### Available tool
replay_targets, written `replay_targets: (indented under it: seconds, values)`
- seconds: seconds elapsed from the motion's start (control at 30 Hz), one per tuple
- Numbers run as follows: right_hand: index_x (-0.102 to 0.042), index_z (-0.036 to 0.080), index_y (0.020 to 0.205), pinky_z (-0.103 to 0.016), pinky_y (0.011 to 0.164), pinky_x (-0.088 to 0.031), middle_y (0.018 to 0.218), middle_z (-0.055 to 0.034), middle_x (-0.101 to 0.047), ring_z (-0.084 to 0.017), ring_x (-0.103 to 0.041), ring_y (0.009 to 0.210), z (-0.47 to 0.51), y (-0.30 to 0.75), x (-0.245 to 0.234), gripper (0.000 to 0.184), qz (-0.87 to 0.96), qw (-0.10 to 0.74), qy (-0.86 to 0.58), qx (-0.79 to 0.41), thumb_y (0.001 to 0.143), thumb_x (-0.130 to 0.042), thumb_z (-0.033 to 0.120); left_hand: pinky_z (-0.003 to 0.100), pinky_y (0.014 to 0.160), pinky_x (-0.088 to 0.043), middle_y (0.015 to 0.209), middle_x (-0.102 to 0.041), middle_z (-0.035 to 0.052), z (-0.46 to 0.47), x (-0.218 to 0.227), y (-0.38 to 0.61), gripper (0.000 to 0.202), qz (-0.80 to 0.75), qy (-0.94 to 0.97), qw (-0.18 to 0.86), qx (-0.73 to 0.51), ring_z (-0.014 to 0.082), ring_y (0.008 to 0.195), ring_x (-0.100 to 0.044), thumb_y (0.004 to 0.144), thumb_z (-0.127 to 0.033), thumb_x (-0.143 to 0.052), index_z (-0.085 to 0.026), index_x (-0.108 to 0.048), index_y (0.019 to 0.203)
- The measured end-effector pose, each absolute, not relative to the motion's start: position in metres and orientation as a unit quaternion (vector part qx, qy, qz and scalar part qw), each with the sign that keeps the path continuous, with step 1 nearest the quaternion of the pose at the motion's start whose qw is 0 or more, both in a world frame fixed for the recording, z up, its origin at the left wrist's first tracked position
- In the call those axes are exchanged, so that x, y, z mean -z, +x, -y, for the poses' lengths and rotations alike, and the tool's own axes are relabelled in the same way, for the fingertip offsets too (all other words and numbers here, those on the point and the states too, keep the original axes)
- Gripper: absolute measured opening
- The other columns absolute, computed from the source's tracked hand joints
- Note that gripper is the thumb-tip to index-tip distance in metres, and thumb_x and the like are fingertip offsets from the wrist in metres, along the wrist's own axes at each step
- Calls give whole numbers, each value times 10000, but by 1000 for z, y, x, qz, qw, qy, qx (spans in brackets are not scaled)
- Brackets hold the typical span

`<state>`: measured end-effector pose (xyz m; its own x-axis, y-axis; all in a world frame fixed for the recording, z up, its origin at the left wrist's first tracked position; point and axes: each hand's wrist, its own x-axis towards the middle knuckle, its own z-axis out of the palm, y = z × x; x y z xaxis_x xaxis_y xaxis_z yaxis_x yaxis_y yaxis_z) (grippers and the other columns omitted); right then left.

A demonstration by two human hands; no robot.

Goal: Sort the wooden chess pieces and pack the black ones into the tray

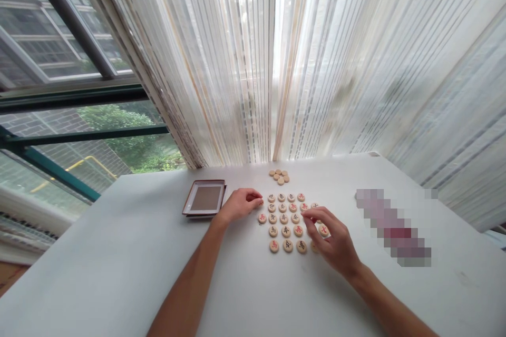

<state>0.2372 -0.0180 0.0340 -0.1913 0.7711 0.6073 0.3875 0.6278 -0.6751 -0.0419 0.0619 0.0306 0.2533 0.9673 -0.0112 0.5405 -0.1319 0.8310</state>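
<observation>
While the left hand (240, 204) is pinching a small disc (261, 202) just left of the character-marked wooden pieces (284, 218) that are lying in rows between both hands, the right hand (335, 242), nearer, is curving over their right edge, its grip impossible to tell.

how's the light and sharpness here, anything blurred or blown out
Head view throughout: daylight through the curtain washes out its upper middle; wide-angle stretching shows toward the edges; the round pieces look slightly soft but mostly legible; a pixelated patch masks part of the table.
</observation>
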Motion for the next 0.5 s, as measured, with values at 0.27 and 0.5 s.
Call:
replay_targets:
  seconds: [0.27,0.5]
  values:
    - [-661,229,1034,-330,768,-540,960,-53,-656,-192,-649,850,19,237,-33,148,756,497,-384,-183,942,-568,159,290,795,-513,924,-782,59,-62,-24,-35,245,-553,717,328,-269,219,865,-698,792,-362,-691,-196,-794,940]
    - [-662,232,1032,-334,760,-547,967,-55,-660,-195,-660,846,19,238,-34,146,760,495,-383,-174,938,-573,164,280,800,-507,953,-780,56,-62,-24,-35,258,-551,731,306,-261,211,873,-694,826,-360,-643,-198,-790,963]
